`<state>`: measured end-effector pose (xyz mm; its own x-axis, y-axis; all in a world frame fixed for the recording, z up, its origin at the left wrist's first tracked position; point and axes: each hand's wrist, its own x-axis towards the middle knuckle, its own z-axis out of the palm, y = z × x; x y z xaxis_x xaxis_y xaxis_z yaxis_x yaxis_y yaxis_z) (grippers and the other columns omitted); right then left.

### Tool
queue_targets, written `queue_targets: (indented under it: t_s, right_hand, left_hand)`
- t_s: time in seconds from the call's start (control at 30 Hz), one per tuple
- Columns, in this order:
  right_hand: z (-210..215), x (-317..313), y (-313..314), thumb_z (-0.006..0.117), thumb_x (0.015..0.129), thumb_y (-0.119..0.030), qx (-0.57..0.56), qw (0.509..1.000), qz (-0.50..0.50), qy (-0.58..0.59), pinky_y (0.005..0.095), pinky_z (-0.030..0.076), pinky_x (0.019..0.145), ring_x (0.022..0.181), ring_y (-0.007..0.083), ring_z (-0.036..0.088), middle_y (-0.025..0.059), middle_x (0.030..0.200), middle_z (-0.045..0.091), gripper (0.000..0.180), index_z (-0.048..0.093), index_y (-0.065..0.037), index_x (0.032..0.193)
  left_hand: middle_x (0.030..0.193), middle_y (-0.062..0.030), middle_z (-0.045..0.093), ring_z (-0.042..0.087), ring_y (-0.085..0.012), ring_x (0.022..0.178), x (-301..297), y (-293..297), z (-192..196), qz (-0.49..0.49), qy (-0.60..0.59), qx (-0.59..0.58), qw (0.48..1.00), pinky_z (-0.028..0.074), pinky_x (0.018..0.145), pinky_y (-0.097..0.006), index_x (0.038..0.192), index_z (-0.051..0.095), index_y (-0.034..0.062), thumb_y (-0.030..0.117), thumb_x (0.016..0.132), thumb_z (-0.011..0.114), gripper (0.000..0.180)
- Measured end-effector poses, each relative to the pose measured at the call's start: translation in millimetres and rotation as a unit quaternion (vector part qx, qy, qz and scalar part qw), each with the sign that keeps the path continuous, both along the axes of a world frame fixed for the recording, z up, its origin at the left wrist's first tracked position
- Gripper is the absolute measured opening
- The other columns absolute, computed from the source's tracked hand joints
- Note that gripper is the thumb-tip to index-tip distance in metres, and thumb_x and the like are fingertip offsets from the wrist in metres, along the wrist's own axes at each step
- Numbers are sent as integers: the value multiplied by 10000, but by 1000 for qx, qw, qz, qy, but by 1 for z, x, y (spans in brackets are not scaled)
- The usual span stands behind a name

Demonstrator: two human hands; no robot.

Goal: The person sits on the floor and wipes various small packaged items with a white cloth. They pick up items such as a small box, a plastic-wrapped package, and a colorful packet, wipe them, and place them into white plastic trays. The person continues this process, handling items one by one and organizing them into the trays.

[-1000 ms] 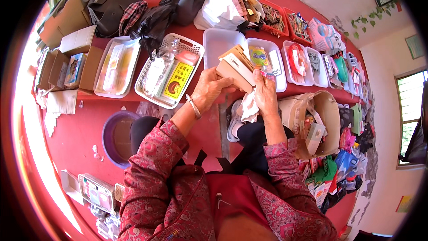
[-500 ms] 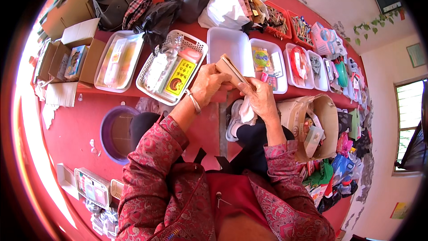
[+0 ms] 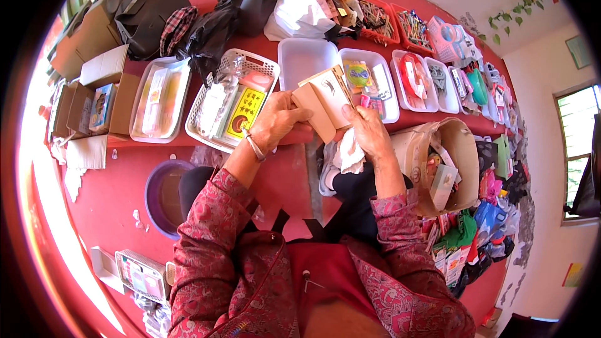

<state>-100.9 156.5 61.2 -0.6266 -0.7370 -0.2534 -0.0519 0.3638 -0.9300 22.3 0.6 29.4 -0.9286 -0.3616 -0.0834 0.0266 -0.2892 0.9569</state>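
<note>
Left grip (image 3: 273, 124) and right grip (image 3: 369, 134) hold an open booklet (image 3: 325, 101).

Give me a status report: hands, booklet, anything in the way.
Left hand and right hand holding booklet. Booklet open. White wad at right hand; nothing blocking the booklet.

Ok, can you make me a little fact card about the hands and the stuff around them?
Left hand: pinching the left part of an open tan booklet-like thing
Right hand: holding its right edge
Against right palm: crumpled white cloth or tissue
Left wrist: pale band
Left side: purple basin
Right side: open cardboard box
</note>
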Motion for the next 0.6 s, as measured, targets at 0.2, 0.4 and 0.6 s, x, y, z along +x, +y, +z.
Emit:
queue_targets:
  t_s: [0.2,0.4,0.6]
  right_hand:
    - [-13,-14,4,499,868,-372,-14,995,-6,95,278,409,381,419,135,514,45,523,441,467,518,61,694]
    - [2,-10,9,498,866,-379,-17,998,-14,51,294,407,403,432,133,496,50,519,403,490,477,61,651]
    - [7,-15,11,492,864,-398,-16,992,-8,126,297,417,405,425,156,503,75,506,394,508,461,58,642]
  left_hand:
    - [798,-77,620,583,-93,670,3,8,15,-4,-10,40,999,462,605,-181,920,558,-68,70,767,553,206]
    - [881,-131,610,624,-172,700,2,9,7,-14,-17,70,997,534,643,-249,1006,507,-88,11,783,527,244]
    - [883,-127,612,630,-200,757,0,15,11,-20,-14,119,993,532,671,-256,1039,479,-74,11,790,522,266]
